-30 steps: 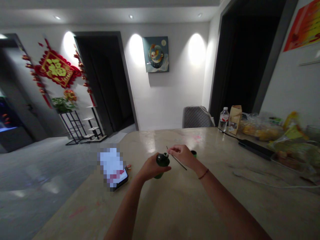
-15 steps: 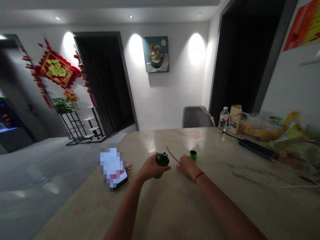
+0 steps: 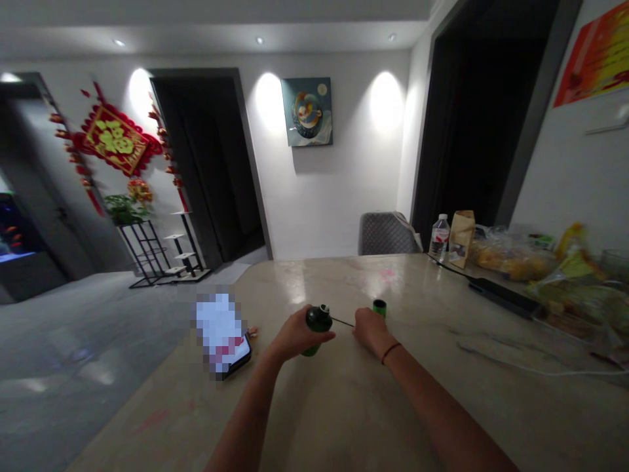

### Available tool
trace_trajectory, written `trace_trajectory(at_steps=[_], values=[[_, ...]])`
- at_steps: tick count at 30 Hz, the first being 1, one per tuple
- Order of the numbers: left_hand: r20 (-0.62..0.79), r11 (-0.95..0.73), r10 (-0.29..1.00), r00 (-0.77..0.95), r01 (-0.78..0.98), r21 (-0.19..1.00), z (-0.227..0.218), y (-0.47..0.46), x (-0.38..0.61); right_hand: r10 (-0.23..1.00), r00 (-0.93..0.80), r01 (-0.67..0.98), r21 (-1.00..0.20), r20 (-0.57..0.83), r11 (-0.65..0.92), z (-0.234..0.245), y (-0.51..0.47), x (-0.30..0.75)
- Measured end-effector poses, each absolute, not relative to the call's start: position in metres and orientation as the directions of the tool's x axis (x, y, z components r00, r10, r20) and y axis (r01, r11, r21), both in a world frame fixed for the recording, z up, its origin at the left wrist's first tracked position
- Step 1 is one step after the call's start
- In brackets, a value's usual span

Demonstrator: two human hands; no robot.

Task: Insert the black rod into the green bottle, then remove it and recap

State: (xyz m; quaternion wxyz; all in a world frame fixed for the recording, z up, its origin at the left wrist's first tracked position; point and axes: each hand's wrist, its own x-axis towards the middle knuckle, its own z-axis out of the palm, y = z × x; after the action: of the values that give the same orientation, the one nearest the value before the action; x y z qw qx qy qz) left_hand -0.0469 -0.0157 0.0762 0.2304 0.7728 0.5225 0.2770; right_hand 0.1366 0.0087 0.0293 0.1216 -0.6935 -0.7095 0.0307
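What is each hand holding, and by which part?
Left hand: dark green bottle, gripped round its body. Right hand: thin black rod, its end inside the grip.

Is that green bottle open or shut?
Open, it seems: the green bottle in the left hand shows a bare pale neck, and a small green cap stands apart on the table.

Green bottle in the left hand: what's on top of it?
A pale, ring-like neck tops the green bottle; whether it is open is too small to tell. The left hand covers much of the bottle's side, hiding what is there.
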Motion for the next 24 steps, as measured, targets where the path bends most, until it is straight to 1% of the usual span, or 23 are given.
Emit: trace_trajectory(at_steps=[3, 5, 6, 8, 9, 11, 13, 16, 19, 24], values=[[0.175, -0.342, 0.937, 0.302, 0.687, 0.641, 0.076, -0.016, -0.047, 0.991, -0.025, 0.926, -0.369, 0.128, 0.072, 0.037, 0.015, 0.149], [0.165, -0.330, 0.941, 0.295, 0.698, 0.635, 0.075, -0.015, -0.047, 0.987, -0.057, 0.842, -0.524, 0.153, 0.130, 0.045, 0.019, 0.159], [0.162, -0.326, 0.943, 0.291, 0.704, 0.632, 0.075, -0.015, -0.047, 0.984, -0.067, 0.769, -0.620, 0.167, 0.158, 0.050, 0.020, 0.164], [0.166, -0.328, 0.942, 0.290, 0.707, 0.627, 0.074, -0.015, -0.047, 0.979, -0.057, 0.573, -0.797, 0.196, 0.193, 0.060, 0.022, 0.171], [0.168, -0.330, 0.942, 0.291, 0.706, 0.627, 0.074, -0.014, -0.047, 0.976, -0.037, 0.458, -0.865, 0.213, 0.206, 0.065, 0.022, 0.174], [0.163, -0.325, 0.943, 0.289, 0.704, 0.631, 0.074, -0.014, -0.047, 0.968, 0.022, 0.236, -0.942, 0.249, 0.237, 0.075, 0.022, 0.178], [0.157, -0.318, 0.945, 0.286, 0.702, 0.637, 0.075, -0.014, -0.048, 0.954, 0.103, 0.052, -0.959, 0.282, 0.278, 0.083, 0.020, 0.180], [0.150, -0.310, 0.948, 0.281, 0.706, 0.637, 0.074, -0.014, -0.048, 0.904, 0.267, -0.118, -0.919, 0.335, 0.376, 0.093, 0.017, 0.183], [0.150, -0.309, 0.948, 0.280, 0.706, 0.637, 0.073, -0.013, -0.049, 0.839, 0.404, -0.206, -0.858, 0.364, 0.471, 0.098, 0.015, 0.189], [0.155, -0.322, 0.944, 0.291, 0.705, 0.632, 0.070, -0.012, -0.050, 0.813, 0.480, -0.296, -0.811, 0.330, 0.504, 0.098, 0.017, 0.202]])
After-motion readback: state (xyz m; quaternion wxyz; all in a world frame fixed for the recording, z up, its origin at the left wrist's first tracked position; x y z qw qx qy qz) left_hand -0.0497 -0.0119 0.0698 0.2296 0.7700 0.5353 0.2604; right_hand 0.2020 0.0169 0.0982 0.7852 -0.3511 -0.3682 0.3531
